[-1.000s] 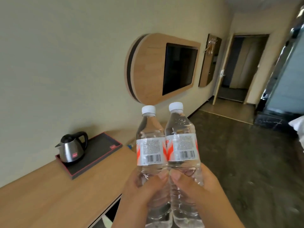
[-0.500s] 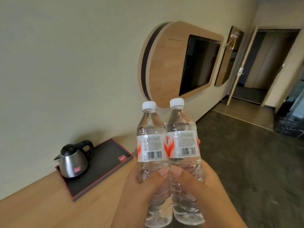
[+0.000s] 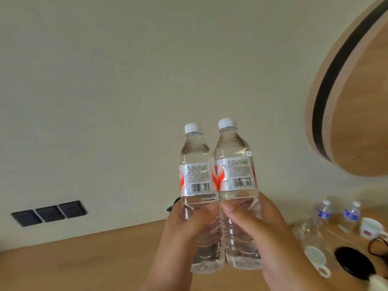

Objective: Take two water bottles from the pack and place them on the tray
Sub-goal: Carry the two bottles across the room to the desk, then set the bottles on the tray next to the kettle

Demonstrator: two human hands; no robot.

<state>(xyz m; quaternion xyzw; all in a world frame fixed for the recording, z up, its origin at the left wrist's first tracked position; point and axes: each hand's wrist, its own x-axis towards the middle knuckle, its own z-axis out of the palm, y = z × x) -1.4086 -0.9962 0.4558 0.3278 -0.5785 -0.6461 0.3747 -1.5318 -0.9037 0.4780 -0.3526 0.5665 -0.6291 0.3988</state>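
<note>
I hold two clear water bottles upright and side by side above the wooden desk (image 3: 84, 261). My left hand (image 3: 180, 234) grips the lower half of the left water bottle (image 3: 196, 164). My right hand (image 3: 258, 229) grips the lower half of the right water bottle (image 3: 233, 156). Both bottles have white caps and white-and-red labels with barcodes facing me. The tray is hidden; only a dark sliver of the kettle (image 3: 173, 205) shows behind my left hand.
At the right of the desk stand two small blue-labelled bottles (image 3: 324, 213), (image 3: 351, 216), clear glasses (image 3: 308, 227), two white cups (image 3: 315, 259), (image 3: 370, 227) and a round black cable hole (image 3: 354, 263). Black wall sockets (image 3: 49, 213) sit at left. A rounded wooden wall panel (image 3: 352, 97) hangs at upper right.
The view has swung left and closer to the desk. The kettle and tray have slipped behind my hands and bottles; small bottles and cups have come into sight at right. My grip is unchanged.
</note>
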